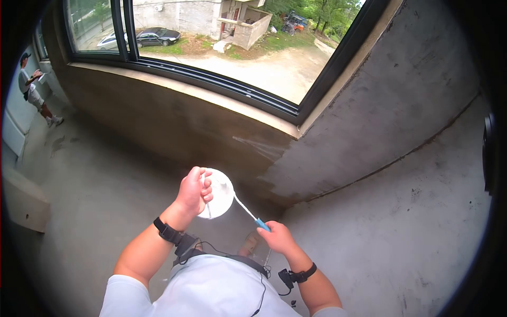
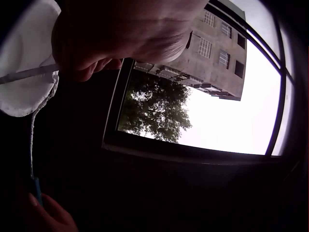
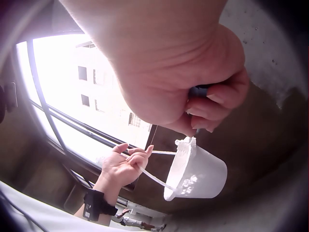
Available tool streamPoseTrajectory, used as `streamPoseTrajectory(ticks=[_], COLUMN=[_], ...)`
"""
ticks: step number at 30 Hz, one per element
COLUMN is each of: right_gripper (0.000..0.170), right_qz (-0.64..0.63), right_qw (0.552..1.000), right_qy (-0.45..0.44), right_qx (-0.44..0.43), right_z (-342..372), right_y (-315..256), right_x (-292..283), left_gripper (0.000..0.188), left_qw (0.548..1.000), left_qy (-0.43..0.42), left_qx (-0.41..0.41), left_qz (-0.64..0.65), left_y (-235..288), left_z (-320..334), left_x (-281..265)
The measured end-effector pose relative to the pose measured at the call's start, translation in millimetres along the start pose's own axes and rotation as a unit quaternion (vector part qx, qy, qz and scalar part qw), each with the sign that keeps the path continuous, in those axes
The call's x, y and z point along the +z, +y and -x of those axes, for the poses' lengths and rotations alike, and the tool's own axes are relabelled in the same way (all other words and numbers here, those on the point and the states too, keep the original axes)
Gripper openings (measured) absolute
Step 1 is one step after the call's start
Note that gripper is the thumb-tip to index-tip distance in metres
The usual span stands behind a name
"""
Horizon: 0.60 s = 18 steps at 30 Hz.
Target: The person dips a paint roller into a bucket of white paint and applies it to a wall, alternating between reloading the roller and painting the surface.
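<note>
A white bucket [image 3: 205, 176] hangs from its thin handle, round which the left hand [image 1: 195, 191] has its fingers curled; white material shows inside it in the head view. The right hand [image 1: 280, 238] grips the blue handle [image 1: 262, 225] of a tool whose white-coated shaft [image 1: 244, 206] reaches to the bucket's rim. In the right wrist view the right hand [image 3: 193, 82] covers most of that handle, and the left hand [image 3: 124, 166] holds the bucket's handle. The left wrist view shows the bucket [image 2: 24, 53] partly cut off at the left edge.
A dark-framed window [image 1: 222, 87] with a pale sill stands ahead, above a brown, damp-looking wall [image 1: 158, 121]. Grey wall [image 1: 391, 90] continues at the right. Another person [image 1: 34, 90] stands at the far left on the grey floor [image 1: 95, 174]. A pale block-like ledge [image 1: 24, 198] juts in at the left.
</note>
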State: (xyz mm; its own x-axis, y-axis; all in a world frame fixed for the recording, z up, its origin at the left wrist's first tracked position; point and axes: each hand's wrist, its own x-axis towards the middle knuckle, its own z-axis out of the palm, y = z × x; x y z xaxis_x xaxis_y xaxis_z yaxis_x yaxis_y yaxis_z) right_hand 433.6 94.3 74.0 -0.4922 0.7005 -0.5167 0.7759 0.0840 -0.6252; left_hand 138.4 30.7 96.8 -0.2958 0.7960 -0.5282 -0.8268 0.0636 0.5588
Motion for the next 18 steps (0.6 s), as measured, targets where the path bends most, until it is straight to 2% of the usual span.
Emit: streamPoseTrajectory(ticks=[3, 6, 10, 13, 18], right_gripper=[0.033, 0.030, 0.030, 0.030, 0.032], right_qz=[-0.049, -0.132, -0.132, -0.140, -0.186], right_qw=[0.998, 0.990, 0.986, 0.983, 0.969], right_qy=[-0.004, 0.016, 0.025, 0.065, 0.094], right_qx=[0.028, 0.046, 0.099, 0.103, 0.133], right_z=[9.8, 20.1, 35.2, 45.4, 54.8], right_y=[6.7, 18.2, 34.6, 48.4, 86.6], right_x=[11.2, 32.3, 55.7, 70.5, 67.5], left_gripper=[0.024, 0.031, 0.034, 0.034, 0.032], left_qw=[0.999, 0.999, 0.994, 0.992, 0.991], left_qy=[-0.029, -0.023, -0.037, -0.028, -0.028], left_qx=[-0.016, -0.040, -0.093, -0.121, -0.128], left_qz=[0.019, -0.019, -0.031, -0.034, -0.016], left_y=[-5.4, -13.1, -39.5, -63.8, -103.6], left_z=[-6.3, -16.9, -32.8, -41.6, -36.2], left_x=[-4.6, -8.3, -19.8, -19.9, 7.5])
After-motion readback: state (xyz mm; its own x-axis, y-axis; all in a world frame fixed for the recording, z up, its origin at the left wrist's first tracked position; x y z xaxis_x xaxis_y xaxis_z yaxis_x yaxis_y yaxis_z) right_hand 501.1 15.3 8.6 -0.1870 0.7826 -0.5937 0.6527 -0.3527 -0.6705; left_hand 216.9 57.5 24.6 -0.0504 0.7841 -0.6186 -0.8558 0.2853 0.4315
